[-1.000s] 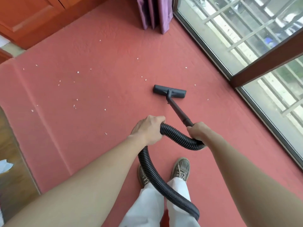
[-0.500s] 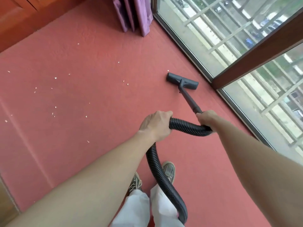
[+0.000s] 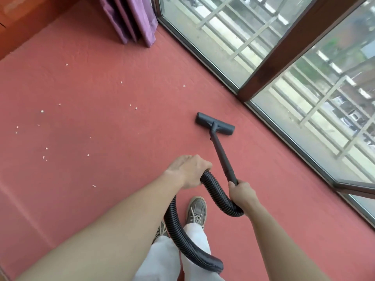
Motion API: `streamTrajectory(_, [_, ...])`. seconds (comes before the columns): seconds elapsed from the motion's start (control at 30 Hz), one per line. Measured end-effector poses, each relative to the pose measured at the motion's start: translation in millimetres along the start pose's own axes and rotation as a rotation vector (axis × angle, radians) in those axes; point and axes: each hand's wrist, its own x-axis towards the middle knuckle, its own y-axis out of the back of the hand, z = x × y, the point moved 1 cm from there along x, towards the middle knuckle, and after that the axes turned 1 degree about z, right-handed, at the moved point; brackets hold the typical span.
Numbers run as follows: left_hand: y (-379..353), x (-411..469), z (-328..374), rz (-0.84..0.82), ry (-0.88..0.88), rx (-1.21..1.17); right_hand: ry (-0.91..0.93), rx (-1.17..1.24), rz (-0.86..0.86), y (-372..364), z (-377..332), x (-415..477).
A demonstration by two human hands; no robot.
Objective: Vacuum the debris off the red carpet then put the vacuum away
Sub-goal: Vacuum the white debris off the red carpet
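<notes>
The red carpet (image 3: 105,57) fills the floor. Small white debris bits (image 3: 42,111) are scattered over its left and middle parts, and one bit (image 3: 184,86) lies near the window. The flat black vacuum head (image 3: 215,123) rests on the carpet near the window, on a black wand (image 3: 222,155). My right hand (image 3: 241,192) grips the wand's lower end where the ribbed black hose (image 3: 215,191) begins. My left hand (image 3: 188,171) holds the hose at the top of its loop. The hose runs down between my legs. The vacuum's body is out of view.
A glass sliding door with a dark wooden frame (image 3: 284,55) runs along the right side. A purple curtain (image 3: 132,19) hangs at the top. Wooden cabinetry (image 3: 18,21) stands at the top left. My shoes (image 3: 195,209) and white trousers are below the hose.
The vacuum head went forward and right toward the window, then came back toward me a little. The view shifted to the right. Both hands kept their hold.
</notes>
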Motion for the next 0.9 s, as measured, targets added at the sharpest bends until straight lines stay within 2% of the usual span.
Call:
streamTrajectory(0.3, [27.3,11.2,-12.7,0.169,0.235,-0.137,0.012,0.039,0.092,49.5,-62.5,63.3])
streamTrajectory(0.37, [24.3,3.4,-15.1,0.132,0.222,-0.125,0.055,-0.042,0.062,41.6,-58.9,53.6])
streamTrajectory(0.47, [16.0,-5.6,-13.2,0.073,0.109,-0.032,0.123,-0.131,-0.038,20.8,-40.9,24.8])
streamTrajectory(0.57, [16.7,-4.9,-20.6,0.091,0.090,-0.014,0.191,-0.181,-0.095,17.9,-48.7,12.3])
streamTrajectory(0.9, [50.3,-11.4,-97.0,0.341,0.373,-0.204,0.230,-0.248,0.040,43.2,-199.6,69.8])
